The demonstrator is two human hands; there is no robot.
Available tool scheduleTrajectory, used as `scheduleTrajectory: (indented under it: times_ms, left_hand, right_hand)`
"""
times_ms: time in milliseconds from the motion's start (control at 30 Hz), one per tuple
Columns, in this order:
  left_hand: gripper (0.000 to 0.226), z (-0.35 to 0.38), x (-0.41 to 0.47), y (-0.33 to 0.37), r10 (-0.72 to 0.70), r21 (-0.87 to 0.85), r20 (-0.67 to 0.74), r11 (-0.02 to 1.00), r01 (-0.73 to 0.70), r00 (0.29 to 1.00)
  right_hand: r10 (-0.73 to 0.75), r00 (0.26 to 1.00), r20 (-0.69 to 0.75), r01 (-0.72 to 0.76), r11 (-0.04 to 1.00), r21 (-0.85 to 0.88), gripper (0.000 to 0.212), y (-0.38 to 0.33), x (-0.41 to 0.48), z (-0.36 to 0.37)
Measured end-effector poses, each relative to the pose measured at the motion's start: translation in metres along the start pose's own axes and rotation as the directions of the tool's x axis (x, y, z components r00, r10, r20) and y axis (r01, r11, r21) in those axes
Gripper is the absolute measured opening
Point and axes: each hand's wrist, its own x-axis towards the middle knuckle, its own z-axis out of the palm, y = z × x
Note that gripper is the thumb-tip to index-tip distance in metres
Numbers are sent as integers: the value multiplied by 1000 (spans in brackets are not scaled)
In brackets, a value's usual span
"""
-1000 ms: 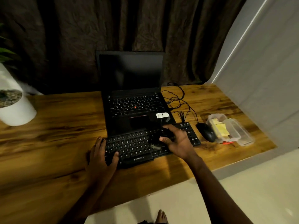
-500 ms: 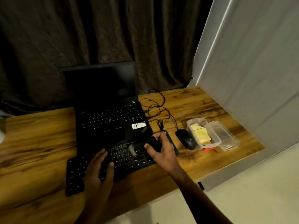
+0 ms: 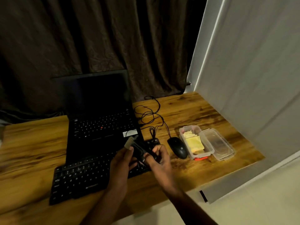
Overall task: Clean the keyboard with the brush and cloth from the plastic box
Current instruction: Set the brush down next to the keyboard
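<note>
Now we have lifted the brush [image 3: 138, 147] off the keyboard [image 3: 84, 172]; before, our left hand [image 3: 121, 166] lay on the keys, and now both it and the right hand [image 3: 158, 159] close around the black handle. Just below the grip lies the keyboard, while the cloth [image 3: 194, 143] waits in the plastic box [image 3: 206, 149] to the right, so we think brushing is finishing.

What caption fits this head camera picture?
Both hands hold a brush above the keyboard, cloth waiting in the box.

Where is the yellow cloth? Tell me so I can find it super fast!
Look at the right end of the wooden desk, past the black mouse. Two clear plastic pieces sit side by side: the box and its lid. The cloth lies in the box, the only yellow thing there.
</note>
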Motion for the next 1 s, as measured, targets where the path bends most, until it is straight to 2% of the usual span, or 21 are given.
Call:
scheduleTrajectory:
  times_ms: [133,233,333,467,567,767,900,1000]
  left_hand:
    - [26,9,-5,-3,5,19,-1,1000,-5,1000]
    - [23,12,-10,-6,56,53,5,997,-56,998]
    - [23,14,-15,-9,91,95,36,991,-94,995]
    - [23,16,-15,-14,74,88,63,993,-79,995]
    - [25,18,-17,-15,66,78,83,994,-72,994]
    - [33,22,-24,-19,39,46,117,998,-44,992]
    - [38,24,-27,-22,18,42,133,999,-24,991]
    - [40,27,-27,-27,-14,36,121,999,10,993]
  right_hand:
    - [-5,999,51,3,999,41,14,5,-2,-11]
    - [39,995,90,-34,998,-48,26,10,-3,-17]
    - [87,986,143,-78,995,-66,21,11,-5,-20]
    - [86,990,114,-79,994,-71,24,13,-7,-23]
    - [133,986,104,-130,991,-30,41,15,-10,-26]
    - [215,964,159,-227,972,61,34,17,-15,-26]
    - [298,951,79,-306,944,124,67,23,-20,-25]
    - [286,953,98,-299,939,168,57,25,-23,-28]
